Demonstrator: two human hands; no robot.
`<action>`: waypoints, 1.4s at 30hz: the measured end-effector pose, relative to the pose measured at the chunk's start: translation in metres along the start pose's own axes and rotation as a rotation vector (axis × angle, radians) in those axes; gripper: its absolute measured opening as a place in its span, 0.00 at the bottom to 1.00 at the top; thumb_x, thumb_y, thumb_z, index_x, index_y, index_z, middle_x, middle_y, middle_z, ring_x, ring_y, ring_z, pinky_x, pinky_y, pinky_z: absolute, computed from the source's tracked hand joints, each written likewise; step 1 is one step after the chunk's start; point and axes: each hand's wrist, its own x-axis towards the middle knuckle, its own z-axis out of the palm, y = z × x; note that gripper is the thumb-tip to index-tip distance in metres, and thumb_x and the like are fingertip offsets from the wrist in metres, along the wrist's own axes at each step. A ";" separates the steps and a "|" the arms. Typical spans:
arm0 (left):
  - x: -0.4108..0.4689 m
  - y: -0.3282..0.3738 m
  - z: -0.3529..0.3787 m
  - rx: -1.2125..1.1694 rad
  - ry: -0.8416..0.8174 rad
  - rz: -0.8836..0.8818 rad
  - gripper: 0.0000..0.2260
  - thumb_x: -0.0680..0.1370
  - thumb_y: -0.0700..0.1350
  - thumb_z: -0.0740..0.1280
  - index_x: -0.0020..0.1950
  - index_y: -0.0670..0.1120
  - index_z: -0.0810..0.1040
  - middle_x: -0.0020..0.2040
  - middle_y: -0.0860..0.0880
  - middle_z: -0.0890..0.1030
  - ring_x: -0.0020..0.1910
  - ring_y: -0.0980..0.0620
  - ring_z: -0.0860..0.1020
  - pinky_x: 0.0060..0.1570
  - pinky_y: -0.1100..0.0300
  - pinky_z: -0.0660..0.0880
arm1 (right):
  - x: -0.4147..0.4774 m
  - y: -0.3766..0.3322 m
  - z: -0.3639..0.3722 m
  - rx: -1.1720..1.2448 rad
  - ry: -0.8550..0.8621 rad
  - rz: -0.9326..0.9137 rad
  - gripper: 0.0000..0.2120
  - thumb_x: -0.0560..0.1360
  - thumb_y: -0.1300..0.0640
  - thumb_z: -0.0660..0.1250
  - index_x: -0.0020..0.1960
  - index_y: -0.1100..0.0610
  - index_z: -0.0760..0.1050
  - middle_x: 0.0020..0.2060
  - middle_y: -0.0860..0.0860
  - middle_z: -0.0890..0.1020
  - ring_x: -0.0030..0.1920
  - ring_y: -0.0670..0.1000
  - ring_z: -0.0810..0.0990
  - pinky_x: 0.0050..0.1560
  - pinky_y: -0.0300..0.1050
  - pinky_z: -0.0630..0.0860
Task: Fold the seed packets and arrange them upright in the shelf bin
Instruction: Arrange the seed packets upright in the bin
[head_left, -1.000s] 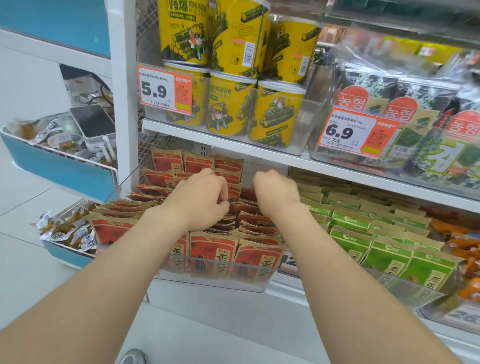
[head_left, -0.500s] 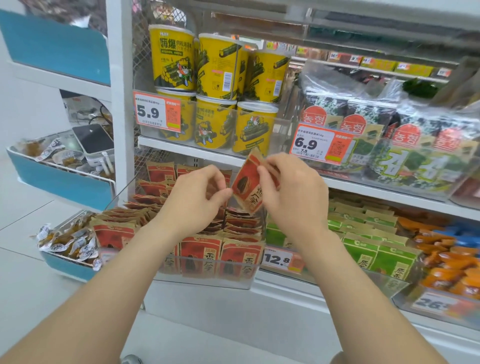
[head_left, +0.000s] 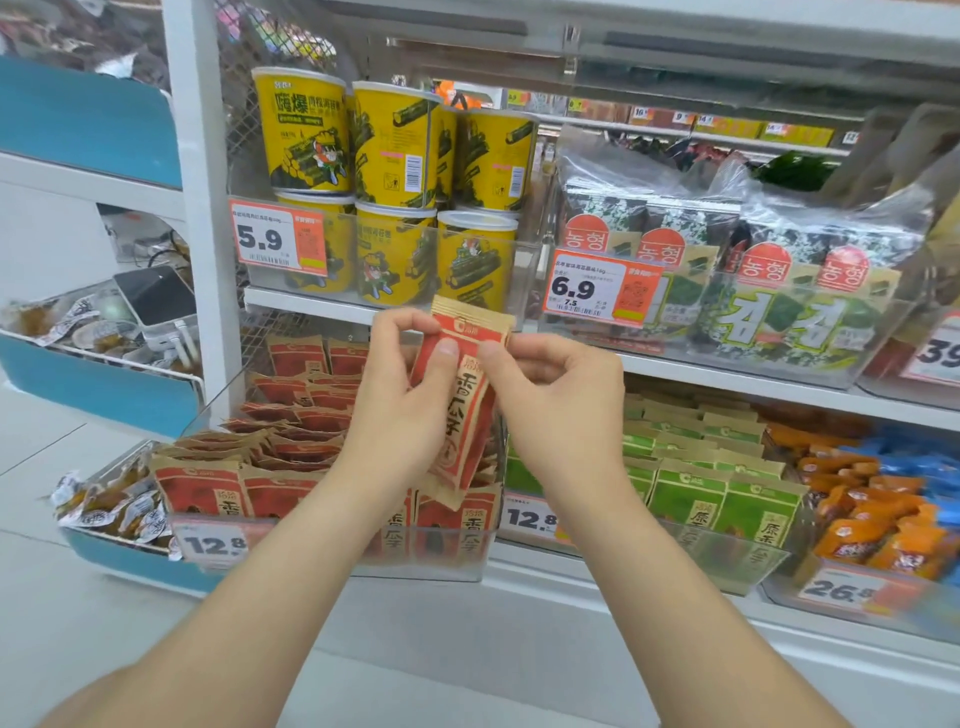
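While left hand (head_left: 400, 415), right hand (head_left: 563, 410) pinch it | packet (head_left: 466, 415) hangs above bin (head_left: 431, 556)

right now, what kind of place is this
Probably a grocery or convenience store snack aisle: an orange price tag reading 5.9, stacked yellow snack tubs, and a clear shelf bin full of red seed packets.

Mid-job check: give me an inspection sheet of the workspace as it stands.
Surface: white lower shelf carries the clear shelf bin.
Job's things: red seed packet held above the bin; more red packets in it, front row upright.
Clutter: loose wrapped snacks in the blue tray, left.
Grippers: left hand and right hand both pinch the packet.
Cables: possibly a cord behind the white device, blurred.
Surroundings: yellow tubs, seaweed packs above; green packets right.
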 end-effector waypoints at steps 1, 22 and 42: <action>0.001 -0.001 0.000 -0.002 0.002 -0.032 0.03 0.86 0.49 0.66 0.59 0.57 0.76 0.53 0.50 0.83 0.48 0.51 0.84 0.54 0.44 0.82 | 0.001 0.002 0.000 -0.063 0.008 -0.014 0.10 0.76 0.53 0.79 0.38 0.46 0.83 0.30 0.40 0.85 0.33 0.40 0.85 0.43 0.44 0.82; -0.014 0.003 0.009 -0.155 -0.188 -0.170 0.17 0.90 0.58 0.55 0.57 0.51 0.80 0.43 0.52 0.82 0.41 0.54 0.77 0.46 0.53 0.73 | -0.003 0.010 0.008 0.431 -0.114 0.151 0.04 0.81 0.60 0.74 0.52 0.61 0.86 0.40 0.57 0.87 0.36 0.50 0.83 0.34 0.42 0.80; 0.009 0.008 -0.013 -0.522 0.127 -0.342 0.15 0.85 0.44 0.70 0.70 0.50 0.69 0.57 0.44 0.86 0.46 0.50 0.88 0.51 0.44 0.84 | -0.011 0.009 0.006 -0.077 -0.267 0.032 0.05 0.80 0.53 0.76 0.51 0.51 0.90 0.36 0.44 0.89 0.38 0.44 0.88 0.44 0.42 0.83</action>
